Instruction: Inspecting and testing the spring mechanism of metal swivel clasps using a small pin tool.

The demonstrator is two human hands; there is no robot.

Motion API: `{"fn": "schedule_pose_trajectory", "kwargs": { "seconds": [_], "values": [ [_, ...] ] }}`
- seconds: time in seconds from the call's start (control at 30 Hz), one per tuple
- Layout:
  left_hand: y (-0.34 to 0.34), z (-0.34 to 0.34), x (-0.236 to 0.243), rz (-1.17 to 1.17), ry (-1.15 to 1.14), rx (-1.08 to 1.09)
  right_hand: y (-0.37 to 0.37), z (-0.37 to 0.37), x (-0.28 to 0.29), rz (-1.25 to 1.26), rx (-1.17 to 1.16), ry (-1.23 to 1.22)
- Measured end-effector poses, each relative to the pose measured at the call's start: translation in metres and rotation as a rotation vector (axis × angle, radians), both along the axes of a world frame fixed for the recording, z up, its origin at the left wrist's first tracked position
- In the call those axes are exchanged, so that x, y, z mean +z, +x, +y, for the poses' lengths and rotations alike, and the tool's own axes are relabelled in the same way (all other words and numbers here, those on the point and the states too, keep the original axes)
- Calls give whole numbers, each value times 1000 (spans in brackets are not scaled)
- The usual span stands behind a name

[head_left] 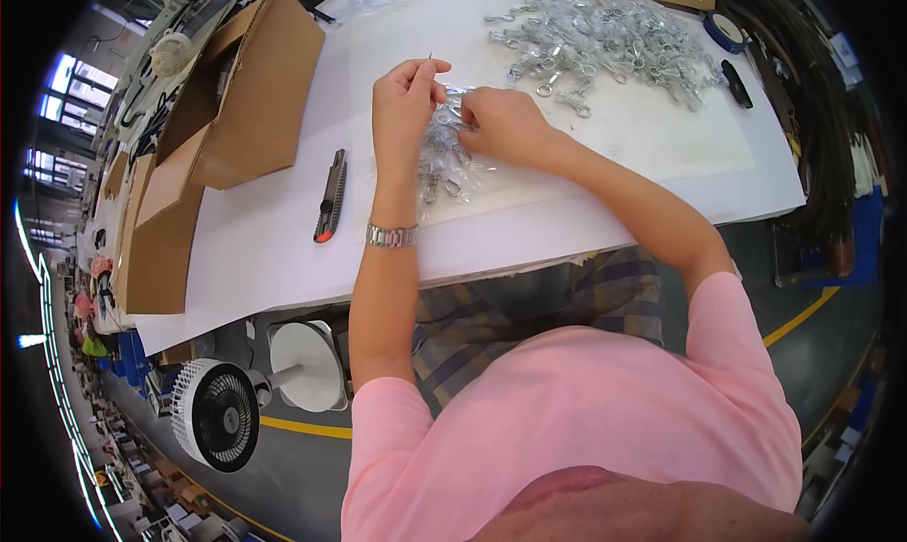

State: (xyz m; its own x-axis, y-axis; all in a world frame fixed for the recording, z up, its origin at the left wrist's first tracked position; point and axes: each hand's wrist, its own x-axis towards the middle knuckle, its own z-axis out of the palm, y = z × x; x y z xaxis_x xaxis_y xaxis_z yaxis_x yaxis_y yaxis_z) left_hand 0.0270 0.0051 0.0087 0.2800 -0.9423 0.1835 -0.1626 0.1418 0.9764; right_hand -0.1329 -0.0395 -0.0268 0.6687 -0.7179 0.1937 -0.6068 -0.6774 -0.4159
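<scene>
My left hand (406, 93), with a metal watch on its wrist, is raised over the table in a closed pinch. A thin dark tip shows above its thumb and forefinger, too small to name. Close beside it on the right, my right hand (510, 124) has its fingers curled and pressed together, and what they hold is hidden. Beneath and between both hands lies a small heap of clear plastic bags (439, 169) with metal snap hooks in them. Farther back and right spreads a larger pile of bagged metal hooks (614, 41).
An open cardboard box (260, 98) stands at the left. A utility knife (331, 197) lies between it and my left forearm. A blue tape roll (725, 32) and a black object (737, 84) are at the right edge. A fan (222, 414) stands below the table.
</scene>
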Motion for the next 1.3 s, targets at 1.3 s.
{"fn": "schedule_pose_trajectory", "kwargs": {
  "seconds": [1.3],
  "values": [
    [-29, 1, -12, -530, -343, -103, -65, -30, 33, -461, 246, 1216]
  ]
}}
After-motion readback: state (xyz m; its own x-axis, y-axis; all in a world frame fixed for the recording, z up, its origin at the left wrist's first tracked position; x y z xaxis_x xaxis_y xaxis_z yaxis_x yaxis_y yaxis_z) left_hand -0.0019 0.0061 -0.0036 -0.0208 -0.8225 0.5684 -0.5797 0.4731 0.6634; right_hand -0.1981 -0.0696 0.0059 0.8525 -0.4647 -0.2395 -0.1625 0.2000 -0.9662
